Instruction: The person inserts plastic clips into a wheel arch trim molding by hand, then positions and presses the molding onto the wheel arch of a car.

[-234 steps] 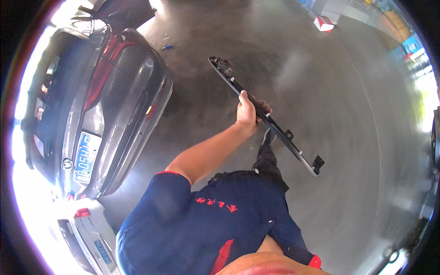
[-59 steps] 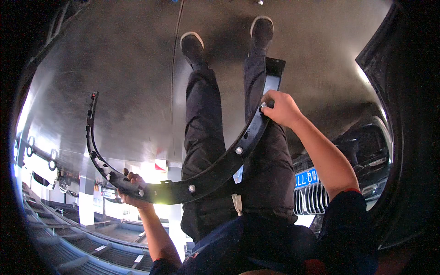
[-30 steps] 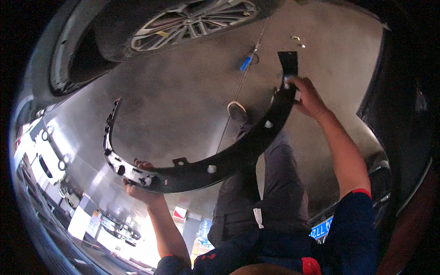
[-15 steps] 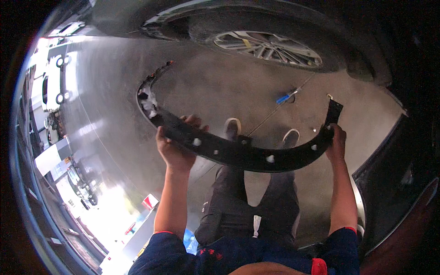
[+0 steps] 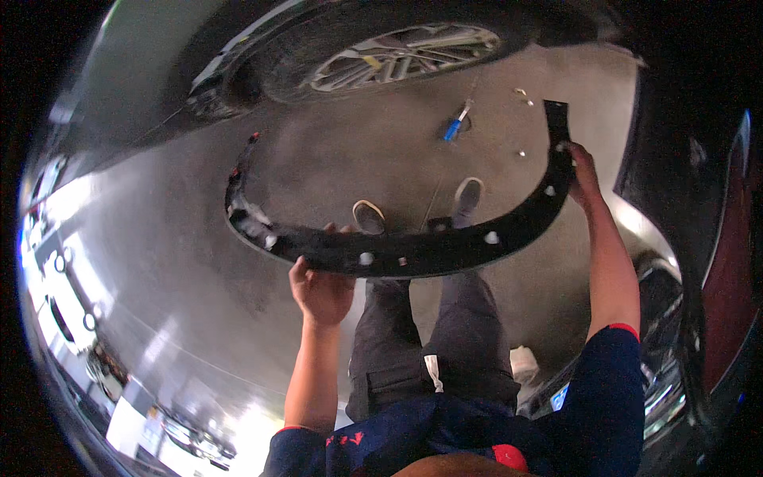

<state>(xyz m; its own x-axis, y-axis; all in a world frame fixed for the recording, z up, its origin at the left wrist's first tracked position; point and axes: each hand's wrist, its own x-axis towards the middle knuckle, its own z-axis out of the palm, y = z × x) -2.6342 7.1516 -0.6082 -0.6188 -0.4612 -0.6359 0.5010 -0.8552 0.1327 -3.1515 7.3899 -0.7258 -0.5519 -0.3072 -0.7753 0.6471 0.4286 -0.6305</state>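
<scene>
I hold a black U-shaped trim strip (image 5: 441, 254) with white clips along it, its ends pointing away from me above my shoes. My left hand (image 5: 322, 290) grips the bottom of the curve at the left, fingers behind it. My right hand (image 5: 582, 175) is closed on the right arm of the strip near its flat end. Beyond the strip a car wheel (image 5: 405, 56) with silver spokes shows at the top. A blue-handled screwdriver (image 5: 451, 129) lies on the floor between the strip and the wheel, beside several small pieces (image 5: 522, 153).
The dark car body (image 5: 143, 87) curves over the top left. A dark panel edge (image 5: 668, 151) and a reddish body panel (image 5: 727, 318) run down the right. My shoes (image 5: 369, 215) are on the grey floor (image 5: 326, 151). Other vehicles (image 5: 67, 294) stand far left.
Earlier only my left hand held the strip beside another car; now both hands do. The view has swung onto the wheel. Over the last half second the strip's right end moved up.
</scene>
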